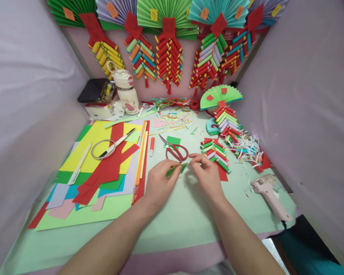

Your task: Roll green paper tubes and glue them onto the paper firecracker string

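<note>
My left hand [163, 179] pinches a small folded piece of green paper [183, 167] between thumb and fingers, over the middle of the table. Just right of the paper is my right hand [206, 173], its fingers curled in and the thumb close to the index finger. Whether anything is between those fingertips I cannot make out. Scissors with red handles [177, 152] lie right beyond the hands, blades partly open, over a green paper square [172, 142]. A red-capped glue tube [151, 146] rests left of them. Paper firecracker rolls [215, 152] lie beyond my right hand.
Coloured sheets [126, 202] spread at left, under a craft knife [127, 136], a tape ring [92, 149] and a white pen [81, 162]. A bottle [127, 95] stands behind. A glue gun [272, 196] and shredded paper [248, 147] lie right. Paper fans [166, 11] hang behind.
</note>
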Motion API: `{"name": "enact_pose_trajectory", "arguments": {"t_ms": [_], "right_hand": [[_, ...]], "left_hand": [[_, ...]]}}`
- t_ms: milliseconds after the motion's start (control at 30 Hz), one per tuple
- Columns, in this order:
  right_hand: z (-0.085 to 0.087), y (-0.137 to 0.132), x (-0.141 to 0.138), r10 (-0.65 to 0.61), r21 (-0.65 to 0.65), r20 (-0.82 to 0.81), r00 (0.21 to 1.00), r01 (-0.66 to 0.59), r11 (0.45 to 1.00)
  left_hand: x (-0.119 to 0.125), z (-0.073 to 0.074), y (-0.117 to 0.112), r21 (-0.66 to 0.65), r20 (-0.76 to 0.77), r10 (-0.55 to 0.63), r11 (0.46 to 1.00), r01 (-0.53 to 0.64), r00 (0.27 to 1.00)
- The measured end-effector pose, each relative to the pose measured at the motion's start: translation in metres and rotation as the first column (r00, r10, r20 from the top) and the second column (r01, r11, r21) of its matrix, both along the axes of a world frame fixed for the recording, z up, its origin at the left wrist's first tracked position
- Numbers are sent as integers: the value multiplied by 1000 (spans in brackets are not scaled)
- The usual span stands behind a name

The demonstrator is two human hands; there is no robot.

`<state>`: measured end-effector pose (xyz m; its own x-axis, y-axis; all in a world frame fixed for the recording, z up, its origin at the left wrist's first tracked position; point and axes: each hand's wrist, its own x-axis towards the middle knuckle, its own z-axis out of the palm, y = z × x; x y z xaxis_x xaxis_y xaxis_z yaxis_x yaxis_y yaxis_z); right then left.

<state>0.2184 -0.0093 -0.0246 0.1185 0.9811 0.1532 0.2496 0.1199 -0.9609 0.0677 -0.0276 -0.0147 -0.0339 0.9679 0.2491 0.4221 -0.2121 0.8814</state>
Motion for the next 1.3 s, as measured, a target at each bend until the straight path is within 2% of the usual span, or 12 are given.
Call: {"name": "enact_pose_trajectory", "arguments": {"t_ms": [67, 167, 267, 367, 467, 567, 667, 733, 967, 1133, 1300], "right_hand": [[-2, 4, 3, -24, -39, -44, 999, 23, 999], [-4, 6, 4, 1, 23, 4, 1000, -1, 1000], [-5, 5, 3, 11, 81, 82, 997, -17, 997], [-4, 3, 1, -17, 62, 88, 996, 11, 998], [-2, 2, -1, -13, -13, 16, 1000, 14, 1000], [-1, 2, -4, 72, -71, -146, 987, -83, 994], [-1, 2, -4, 109, -117, -296, 949, -149, 982], [-1, 2, -3, 90, -133, -348, 933, -144, 981], [1, 5, 2, 52, -137, -467, 883, -130, 982], [1, 5, 1, 26, -176, -497, 867, -130, 976], [-1, 4, -4, 122, -192, -370, 921, -205, 960]], "left_hand": [[-2, 2, 4, -155, 137, 66, 987, -45, 988], [-5, -1, 11, -377, 363, 137, 926, 11, 922], [-6, -6, 14, -453, 500, 169, 887, 90, 849], [-5, -8, 14, -472, 514, 177, 875, 105, 839], [-4, -8, 12, -479, 466, 175, 874, 81, 867], [-4, -6, 12, -458, 392, 135, 887, 66, 910], [-5, -6, 12, -450, 403, 94, 886, 108, 910], [-5, -5, 13, -461, 477, 103, 875, 149, 873], [-7, -2, 15, -468, 726, 134, 815, 341, 675], [-9, -3, 19, -447, 793, 216, 841, 304, 569], [-8, -2, 21, -438, 820, 250, 853, 284, 515]]}}
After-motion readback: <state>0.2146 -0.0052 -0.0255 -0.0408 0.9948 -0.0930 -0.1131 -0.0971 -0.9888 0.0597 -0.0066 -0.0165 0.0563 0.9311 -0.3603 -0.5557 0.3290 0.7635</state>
